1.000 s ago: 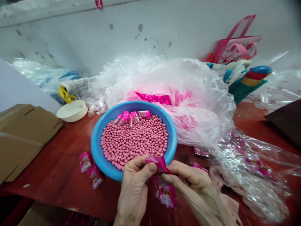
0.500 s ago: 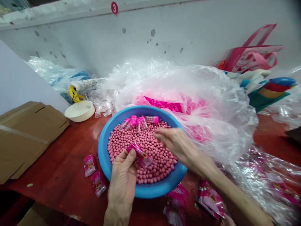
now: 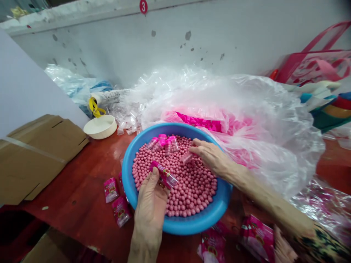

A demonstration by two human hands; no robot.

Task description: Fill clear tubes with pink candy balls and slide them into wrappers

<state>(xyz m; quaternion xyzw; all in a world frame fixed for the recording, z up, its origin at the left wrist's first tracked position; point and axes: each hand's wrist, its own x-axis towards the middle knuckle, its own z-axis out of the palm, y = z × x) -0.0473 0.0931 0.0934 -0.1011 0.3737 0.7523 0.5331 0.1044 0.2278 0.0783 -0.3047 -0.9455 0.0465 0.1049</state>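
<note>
With the hands apart, the left hand [image 3: 151,200] pinches a packet [image 3: 163,174] over the tub [image 3: 192,229], while the right hand [image 3: 210,155] now grips a tube [image 3: 187,157] from the beads [image 3: 189,204], leaving both occupied.

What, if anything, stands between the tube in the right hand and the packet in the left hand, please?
Nothing visible does: between the clear tube in the right hand and the pink printed packet in the left hand there is open space above the pink beads in the blue basin. The pink-capped tubes lie farther back.
</note>
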